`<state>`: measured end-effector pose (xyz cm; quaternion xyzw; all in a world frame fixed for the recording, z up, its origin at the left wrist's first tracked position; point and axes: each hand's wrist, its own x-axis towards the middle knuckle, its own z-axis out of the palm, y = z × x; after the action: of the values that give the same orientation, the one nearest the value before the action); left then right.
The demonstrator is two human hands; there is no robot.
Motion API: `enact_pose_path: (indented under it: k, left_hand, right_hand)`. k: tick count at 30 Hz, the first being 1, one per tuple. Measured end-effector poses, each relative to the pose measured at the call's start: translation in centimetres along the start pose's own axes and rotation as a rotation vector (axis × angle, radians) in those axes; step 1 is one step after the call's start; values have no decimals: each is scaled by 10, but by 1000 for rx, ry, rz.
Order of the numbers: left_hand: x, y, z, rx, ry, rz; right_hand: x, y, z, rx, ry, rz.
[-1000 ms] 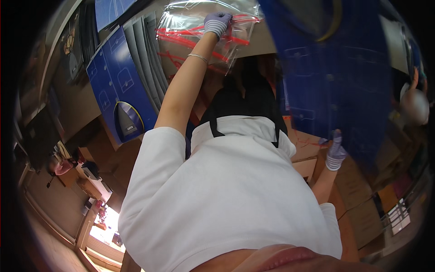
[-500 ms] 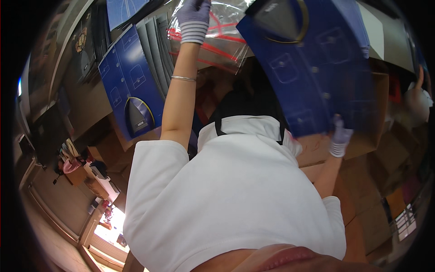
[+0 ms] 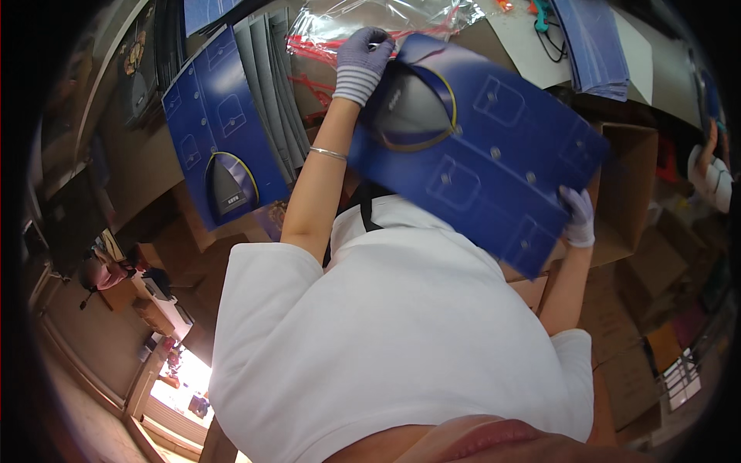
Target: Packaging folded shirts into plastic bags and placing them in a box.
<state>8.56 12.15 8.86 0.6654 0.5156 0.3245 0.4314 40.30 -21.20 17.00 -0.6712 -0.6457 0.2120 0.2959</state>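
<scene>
A flat blue panel (image 3: 502, 154), printed like a shirt with pockets, buttons and a grey collar area edged in yellow, is held tilted in front of my torso. My left hand (image 3: 364, 63), in a grey-striped glove, pinches its upper left edge. At the lower right edge my right hand (image 3: 577, 217), gloved too, has its fingers closed on the panel. Just beyond my left hand lie clear plastic sleeves (image 3: 340, 19) with red strips. A similar blue panel (image 3: 220, 123) lies to the left, beside a fanned stack of grey-edged pieces (image 3: 270, 85).
An open cardboard box (image 3: 629, 185) stands beyond my right hand. A pile of lighter blue sheets (image 3: 590, 54) lies at the far right on the table, near a teal-handled tool (image 3: 540, 15). Another person's arm (image 3: 714, 166) shows at the right edge.
The panel has swung from upright to slanted, coming lower and leftward. My left hand has come down from the plastic sleeves to its upper left edge; my right hand has risen slightly.
</scene>
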Motion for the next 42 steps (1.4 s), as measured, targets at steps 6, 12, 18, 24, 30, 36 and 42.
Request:
enact_pose_path:
  k: [6,12,18,24,30,36,42]
  left_hand:
    - [-27,-6,-8,159,12,396]
    - [-25,-32,-17,628,278,234]
    - [-28,-62,-18,572,233,72]
    - [-7,-33,12,733,382,299]
    - [-2,-55,-9,788,320,237]
    - [-34,-57,-6,884,442,-5]
    - [-21,-74,-39,617,448,32]
  right_hand:
    - [34,15,63,1218,54,959]
    - [39,-11,61,1155,45,953]
    - [29,-16,75,975,229,912]
    - [24,4,79,168,160,57]
    - [38,2,81,1077,163,943]
    - [36,-5,81,1116,184,911]
    - [37,-16,77,1155,422,936]
